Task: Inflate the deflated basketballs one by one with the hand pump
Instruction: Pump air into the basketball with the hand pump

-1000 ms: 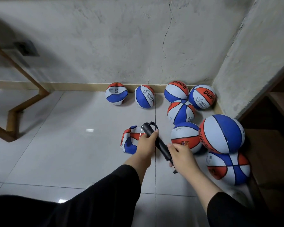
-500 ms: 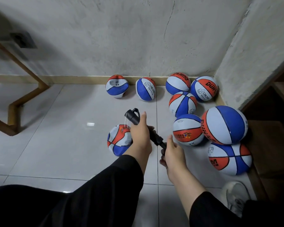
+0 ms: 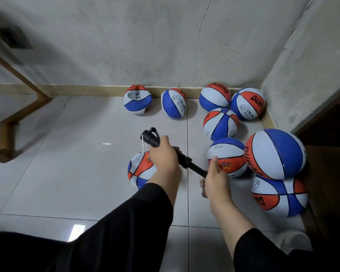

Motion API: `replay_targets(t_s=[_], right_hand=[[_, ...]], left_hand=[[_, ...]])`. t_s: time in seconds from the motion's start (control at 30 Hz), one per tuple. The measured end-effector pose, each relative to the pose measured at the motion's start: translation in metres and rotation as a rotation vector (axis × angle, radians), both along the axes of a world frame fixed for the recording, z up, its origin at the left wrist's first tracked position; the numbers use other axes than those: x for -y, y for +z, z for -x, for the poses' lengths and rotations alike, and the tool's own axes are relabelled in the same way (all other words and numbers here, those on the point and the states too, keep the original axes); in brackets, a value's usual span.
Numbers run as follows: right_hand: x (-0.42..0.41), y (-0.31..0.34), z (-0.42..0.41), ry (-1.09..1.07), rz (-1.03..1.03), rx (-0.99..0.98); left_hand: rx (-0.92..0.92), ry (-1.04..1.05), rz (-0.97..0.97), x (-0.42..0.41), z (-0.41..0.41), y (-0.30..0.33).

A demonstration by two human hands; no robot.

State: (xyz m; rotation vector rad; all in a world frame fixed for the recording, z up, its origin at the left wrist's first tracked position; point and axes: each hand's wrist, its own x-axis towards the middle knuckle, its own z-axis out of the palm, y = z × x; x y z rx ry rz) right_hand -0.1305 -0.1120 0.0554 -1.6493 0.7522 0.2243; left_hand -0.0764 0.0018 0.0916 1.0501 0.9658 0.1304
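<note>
Head view: left hand [image 3: 165, 160] and right hand [image 3: 216, 179] hold the hand pump [image 3: 182, 160].

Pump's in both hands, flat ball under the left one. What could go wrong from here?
1. The hand pump hangs tilted above the crumpled ball, gripped by the left hand and right hand; whether its needle is seated cannot be seen, so strokes might push no air in.
2. The big inflated ball sits on another ball near the right hand; a bump may roll it off.
</note>
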Motion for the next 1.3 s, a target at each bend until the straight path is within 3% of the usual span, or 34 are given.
replay_targets(t_s=[0.33,0.77,1.07,1.3], right_hand=[[0.001,0.0,-0.021,0.114,0.132,0.047],[0.026,-0.001,-0.014,0.053,0.001,-0.086],[0.01,0.003,-0.029,0.319,0.339,0.06],[0.017,0.001,-0.023,0.132,0.143,0.02]], left_hand=[[-0.057,0.074,0.037,0.032,-0.002,0.005],[-0.024,0.041,0.007,0.012,-0.019,-0.003],[-0.058,0.058,0.052,0.038,-0.004,-0.002],[-0.044,0.034,0.02,0.032,-0.015,0.003]])
